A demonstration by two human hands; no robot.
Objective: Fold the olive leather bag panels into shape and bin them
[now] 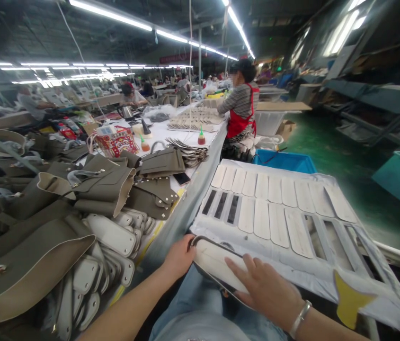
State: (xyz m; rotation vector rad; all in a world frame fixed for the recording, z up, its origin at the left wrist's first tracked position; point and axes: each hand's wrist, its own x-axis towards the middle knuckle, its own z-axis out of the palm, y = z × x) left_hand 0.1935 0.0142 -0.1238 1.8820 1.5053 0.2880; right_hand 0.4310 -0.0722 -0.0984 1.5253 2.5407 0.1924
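Note:
On my lap, over the front edge of the white-covered rack, sits a bag piece with a dark raised rim and a pale oblong panel (214,262) inside it. My left hand (180,255) is closed round the rim at its far left end. Across the panel's near part lies my right hand (269,289), fingers spread and flat, a silver bangle on the wrist. The underside of the bag piece is hidden. Similar pale oblong panels (262,215) lie in rows on the rack (221,237), beside some open slots.
Olive bag bodies (107,184) and stacked light-grey base pieces (112,237) crowd the table at left. Farther back are glue bottles (201,137), a red patterned bag (118,142) and a co-worker in a red apron (242,121). Blue bins (285,161) stand beyond the rack.

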